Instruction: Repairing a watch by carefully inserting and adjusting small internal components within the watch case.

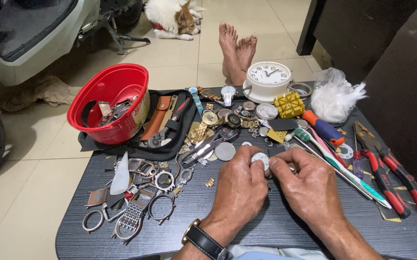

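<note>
My left hand [239, 188] and my right hand [309, 185] meet over the middle of a dark tabletop [275, 226]. Both pinch a small round silver watch case [261, 159] between thumbs and fingertips. A black-strapped wristwatch [202, 239] sits on my left wrist. Just beyond the hands lie a grey round disc [225, 151], steel tweezers [202, 149] and a heap of gold and silver watches [223, 118].
A red bowl [109, 101] with watch parts stands at back left on a black tool pouch [167, 123]. Watch cases and metal bands [141, 202] lie at left. A white clock [267, 79], yellow block [289, 104], white bag [333, 96], screwdrivers [321, 127] and red pliers [396, 178] sit right. Bare feet [237, 50] and a dog [172, 17] are on the floor.
</note>
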